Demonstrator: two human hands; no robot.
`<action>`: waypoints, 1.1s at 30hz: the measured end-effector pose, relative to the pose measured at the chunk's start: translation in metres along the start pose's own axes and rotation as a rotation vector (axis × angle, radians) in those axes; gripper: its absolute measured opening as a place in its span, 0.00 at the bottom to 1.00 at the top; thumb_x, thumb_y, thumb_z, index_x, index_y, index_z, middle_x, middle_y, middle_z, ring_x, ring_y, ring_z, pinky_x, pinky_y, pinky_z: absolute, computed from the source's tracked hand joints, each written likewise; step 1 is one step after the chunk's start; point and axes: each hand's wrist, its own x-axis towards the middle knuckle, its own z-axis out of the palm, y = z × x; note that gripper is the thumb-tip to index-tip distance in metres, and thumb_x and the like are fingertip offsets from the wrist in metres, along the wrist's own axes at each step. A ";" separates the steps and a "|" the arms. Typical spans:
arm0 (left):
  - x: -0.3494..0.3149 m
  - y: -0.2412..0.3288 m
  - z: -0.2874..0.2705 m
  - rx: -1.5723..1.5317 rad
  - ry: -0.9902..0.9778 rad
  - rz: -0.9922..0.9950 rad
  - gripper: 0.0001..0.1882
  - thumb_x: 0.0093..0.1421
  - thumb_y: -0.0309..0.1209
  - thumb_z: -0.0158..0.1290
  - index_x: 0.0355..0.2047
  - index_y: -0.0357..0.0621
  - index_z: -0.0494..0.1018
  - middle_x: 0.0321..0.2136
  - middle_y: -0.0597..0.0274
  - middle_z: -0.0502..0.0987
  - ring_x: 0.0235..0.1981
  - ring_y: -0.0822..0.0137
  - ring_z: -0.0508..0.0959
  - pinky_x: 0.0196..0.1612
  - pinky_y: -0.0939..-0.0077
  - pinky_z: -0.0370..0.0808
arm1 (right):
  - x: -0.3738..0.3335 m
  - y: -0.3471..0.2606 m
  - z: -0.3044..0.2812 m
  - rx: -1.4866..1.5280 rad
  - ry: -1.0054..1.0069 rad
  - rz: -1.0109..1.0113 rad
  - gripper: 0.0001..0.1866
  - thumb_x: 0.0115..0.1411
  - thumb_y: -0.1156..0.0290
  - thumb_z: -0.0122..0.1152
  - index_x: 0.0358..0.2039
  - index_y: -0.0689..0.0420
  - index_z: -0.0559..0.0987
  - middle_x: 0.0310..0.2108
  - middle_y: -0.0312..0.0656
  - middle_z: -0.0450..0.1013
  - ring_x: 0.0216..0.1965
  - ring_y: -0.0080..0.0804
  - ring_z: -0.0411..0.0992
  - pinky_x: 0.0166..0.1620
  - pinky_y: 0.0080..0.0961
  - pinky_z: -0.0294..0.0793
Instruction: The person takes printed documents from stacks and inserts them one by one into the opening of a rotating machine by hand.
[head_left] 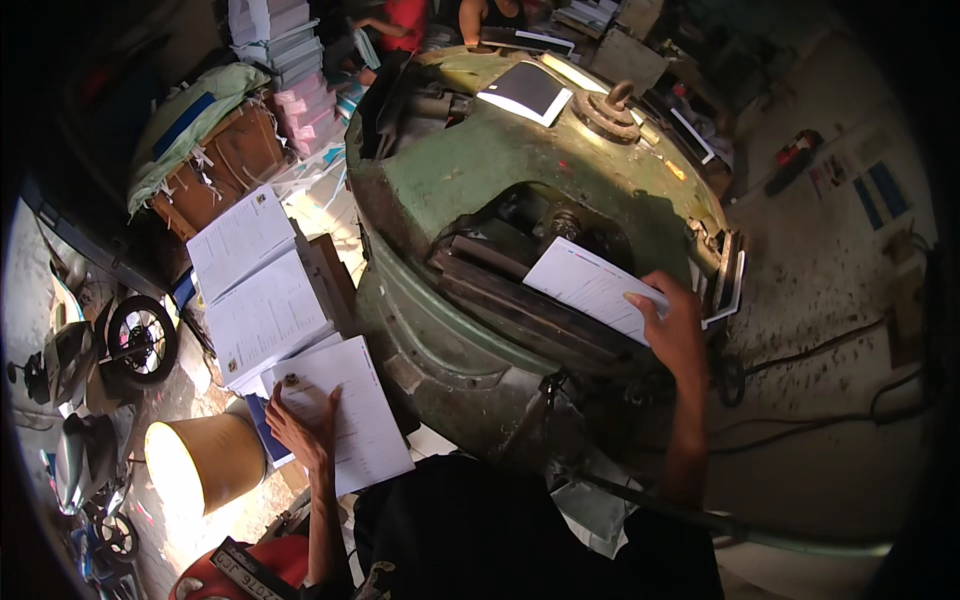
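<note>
My right hand [674, 325] grips the right end of a white printed booklet [590, 283], thumb on top. The booklet's far edge lies at the dark clamp slot [490, 268] of a big round green machine [450, 190]. At the lower left my left hand [302, 425] rests on a loose white printed booklet [362, 415], its fingers spread over the page. This booklet lies at the near end of stacked printed booklets [262, 318]. A dark blue item [268, 432] shows partly beneath my left hand.
A yellow bucket-like container [205, 462] stands left of my left forearm. A dark-covered booklet [527, 92] lies on the machine beside a metal ring bolt [620, 95]. Tall paper stacks [300, 90], a cloth-covered brown box [225, 150] and motorbikes [140, 340] are at the left. Two people are behind the machine.
</note>
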 end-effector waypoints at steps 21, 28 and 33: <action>0.000 -0.003 0.002 -0.025 0.056 0.062 0.50 0.41 0.56 0.72 0.58 0.43 0.66 0.49 0.48 0.69 0.55 0.46 0.67 0.56 0.49 0.65 | -0.021 0.074 -0.014 -0.184 -0.027 0.136 0.10 0.53 0.73 0.71 0.34 0.62 0.82 0.30 0.52 0.79 0.32 0.47 0.78 0.37 0.36 0.75; 0.001 -0.004 0.003 -0.028 0.026 0.048 0.50 0.41 0.56 0.72 0.58 0.43 0.65 0.50 0.47 0.68 0.55 0.46 0.67 0.56 0.49 0.65 | -0.024 0.103 -0.028 -0.137 -0.019 0.154 0.15 0.49 0.68 0.76 0.32 0.63 0.81 0.24 0.48 0.78 0.26 0.35 0.78 0.32 0.30 0.74; 0.000 -0.003 0.002 -0.034 0.018 0.051 0.51 0.41 0.56 0.72 0.59 0.42 0.64 0.51 0.47 0.67 0.56 0.46 0.66 0.57 0.48 0.64 | -0.026 0.130 -0.039 -0.137 -0.009 0.160 0.15 0.50 0.68 0.76 0.32 0.63 0.81 0.24 0.45 0.79 0.26 0.31 0.77 0.30 0.28 0.72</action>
